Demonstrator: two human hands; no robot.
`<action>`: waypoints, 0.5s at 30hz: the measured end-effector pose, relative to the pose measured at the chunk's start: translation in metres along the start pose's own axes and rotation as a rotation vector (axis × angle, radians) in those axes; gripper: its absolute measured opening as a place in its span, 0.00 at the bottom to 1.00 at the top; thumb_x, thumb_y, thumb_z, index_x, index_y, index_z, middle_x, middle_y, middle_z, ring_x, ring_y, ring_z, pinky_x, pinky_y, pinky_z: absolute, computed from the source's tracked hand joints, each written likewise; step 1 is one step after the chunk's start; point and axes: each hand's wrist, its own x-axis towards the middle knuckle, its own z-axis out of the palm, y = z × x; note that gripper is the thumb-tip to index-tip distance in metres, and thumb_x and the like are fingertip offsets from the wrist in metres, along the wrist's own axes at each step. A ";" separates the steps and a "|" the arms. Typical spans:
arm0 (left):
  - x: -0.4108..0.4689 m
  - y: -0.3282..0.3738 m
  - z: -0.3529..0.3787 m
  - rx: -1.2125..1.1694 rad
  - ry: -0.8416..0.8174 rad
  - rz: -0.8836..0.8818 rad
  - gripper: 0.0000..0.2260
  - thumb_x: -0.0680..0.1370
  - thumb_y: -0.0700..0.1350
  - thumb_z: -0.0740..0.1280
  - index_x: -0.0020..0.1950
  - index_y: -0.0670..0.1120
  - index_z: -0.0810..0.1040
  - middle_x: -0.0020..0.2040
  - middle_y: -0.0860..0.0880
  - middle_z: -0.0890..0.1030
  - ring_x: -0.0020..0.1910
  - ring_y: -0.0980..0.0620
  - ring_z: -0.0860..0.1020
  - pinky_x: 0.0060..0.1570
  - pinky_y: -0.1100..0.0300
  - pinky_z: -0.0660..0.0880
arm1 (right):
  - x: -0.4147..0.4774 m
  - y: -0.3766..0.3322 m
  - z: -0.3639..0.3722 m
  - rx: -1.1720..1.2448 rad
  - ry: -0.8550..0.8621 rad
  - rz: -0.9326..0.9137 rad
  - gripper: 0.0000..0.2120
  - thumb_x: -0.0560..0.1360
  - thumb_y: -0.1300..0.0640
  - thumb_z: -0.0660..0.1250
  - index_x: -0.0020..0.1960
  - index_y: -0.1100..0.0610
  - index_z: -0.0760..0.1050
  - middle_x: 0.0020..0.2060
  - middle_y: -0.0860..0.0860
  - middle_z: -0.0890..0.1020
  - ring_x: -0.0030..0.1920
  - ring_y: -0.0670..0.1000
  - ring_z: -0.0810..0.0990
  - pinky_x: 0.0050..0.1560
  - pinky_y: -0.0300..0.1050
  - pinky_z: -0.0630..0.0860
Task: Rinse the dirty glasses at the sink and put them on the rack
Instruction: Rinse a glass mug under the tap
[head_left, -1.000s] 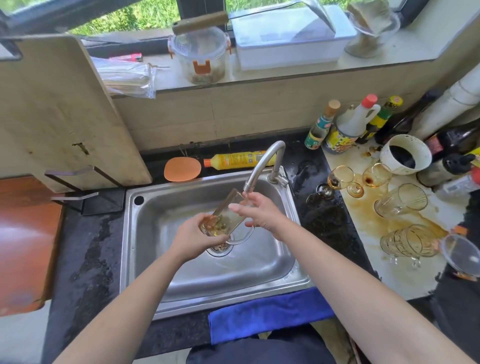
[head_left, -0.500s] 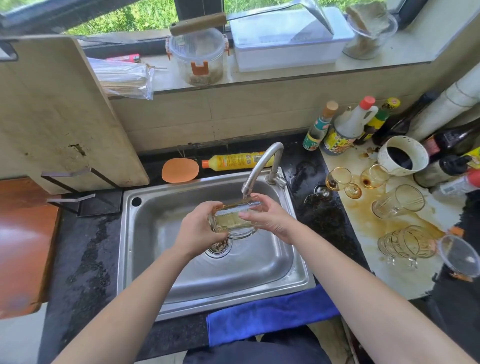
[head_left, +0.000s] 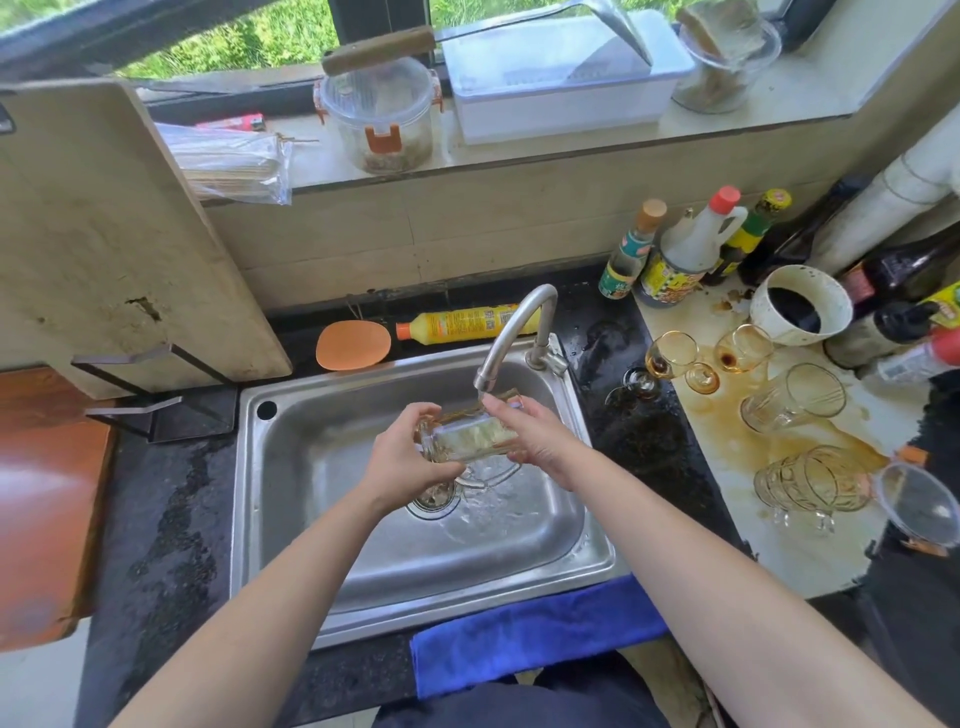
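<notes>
Left hand (head_left: 402, 457): I am gripping the base end of a glass mug (head_left: 470, 436), my fingers (head_left: 415, 418) curling over its top and my thumb wrapping underneath.
Right hand (head_left: 540, 441): I am holding the mug's mouth end, fingers bending around the rim.
Glass mug: it is lying sideways between my hands over the sink (head_left: 322, 519), just under the faucet (head_left: 514, 332) spout, with its handle hanging down.
Water: it is running over the mug and splashing near the drain (head_left: 434, 499).
Waiting glasses: two amber stemmed glasses (head_left: 670, 353), a tumbler (head_left: 795, 397) and a ribbed mug (head_left: 810, 483) are lying tipped over on the brown-stained table to my right.
Rack (head_left: 150, 384): the black metal frame is standing left of the sink, propping up a cutting board (head_left: 104, 234).
Front edge: a blue cloth (head_left: 535, 629) is hanging over the table below the sink.
</notes>
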 end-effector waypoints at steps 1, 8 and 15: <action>-0.001 -0.003 -0.002 0.007 0.014 -0.010 0.32 0.65 0.46 0.83 0.65 0.51 0.75 0.58 0.54 0.79 0.58 0.52 0.77 0.56 0.60 0.72 | 0.001 0.000 0.005 0.022 -0.014 0.004 0.41 0.70 0.30 0.71 0.75 0.52 0.68 0.70 0.48 0.73 0.63 0.52 0.77 0.48 0.43 0.78; -0.009 -0.012 -0.017 0.062 0.129 -0.022 0.32 0.63 0.50 0.83 0.64 0.52 0.76 0.54 0.55 0.80 0.52 0.53 0.78 0.56 0.57 0.75 | 0.010 0.001 0.031 0.173 -0.112 0.094 0.30 0.80 0.39 0.64 0.77 0.51 0.66 0.76 0.50 0.69 0.75 0.56 0.67 0.71 0.55 0.71; -0.005 -0.006 -0.012 0.042 0.143 -0.023 0.35 0.63 0.50 0.83 0.68 0.52 0.75 0.57 0.56 0.79 0.57 0.55 0.76 0.59 0.60 0.72 | 0.008 -0.002 0.024 0.197 0.013 0.086 0.25 0.85 0.46 0.60 0.79 0.51 0.64 0.71 0.51 0.74 0.71 0.55 0.72 0.65 0.57 0.75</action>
